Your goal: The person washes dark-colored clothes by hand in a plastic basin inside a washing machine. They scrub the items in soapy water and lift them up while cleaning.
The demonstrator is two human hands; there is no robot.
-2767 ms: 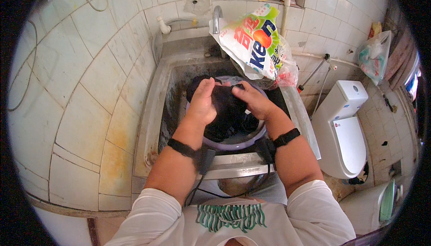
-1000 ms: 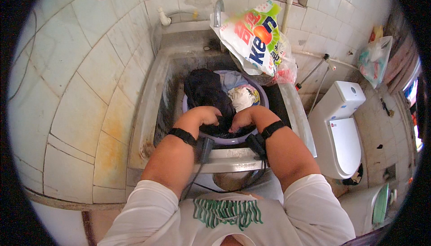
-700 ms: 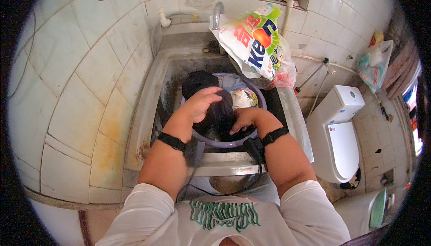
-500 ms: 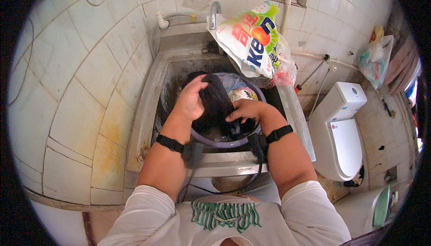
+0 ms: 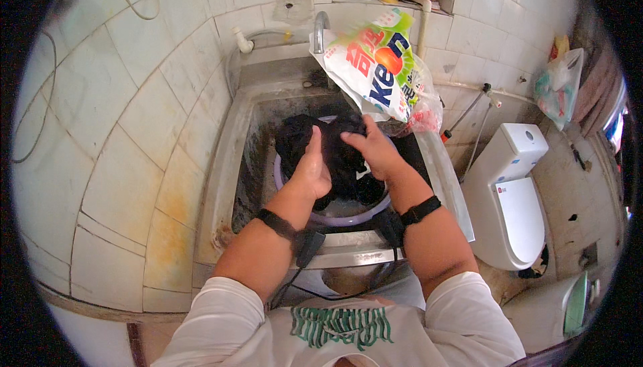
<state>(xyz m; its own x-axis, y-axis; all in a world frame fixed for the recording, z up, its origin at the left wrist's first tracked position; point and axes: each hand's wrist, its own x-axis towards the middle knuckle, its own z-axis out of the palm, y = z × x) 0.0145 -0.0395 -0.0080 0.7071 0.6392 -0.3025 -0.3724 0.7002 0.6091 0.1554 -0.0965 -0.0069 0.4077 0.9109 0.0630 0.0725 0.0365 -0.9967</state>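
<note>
Shirt: the person's white shirt (image 5: 341, 327) with a green print fills the near edge, both forearms running from it toward the sink.
Wrist straps: a black band (image 5: 278, 224) sits on the left wrist, another black band (image 5: 420, 210) on the right, with a dark cord hanging below them.
Sink: a stained steel sink (image 5: 221, 186) is set against the tiled wall (image 5: 114, 132); its near rim lies just under the forearms.
Basin: a pale purple basin (image 5: 348, 218) stands inside the sink, its near rim showing between the wrists.
Left hand: the left hand (image 5: 311, 169) is closed on the dark cloth (image 5: 338, 156), thumb pointing far, pressing it from the left.
Right hand: the right hand (image 5: 372, 149) grips the same cloth from the right and above, fingers curled over it.
Cloth: black, wet-looking and bunched, it lies between the two hands, over the basin, spreading left past the left hand.
Detergent bag: a large white, green and red bag (image 5: 372, 65) leans at the far right corner of the sink, just beyond the right hand.
Tap: a metal tap (image 5: 320, 29) rises at the far edge, left of the bag.
Toilet: a white toilet (image 5: 512, 193) stands to the right of the sink.
</note>
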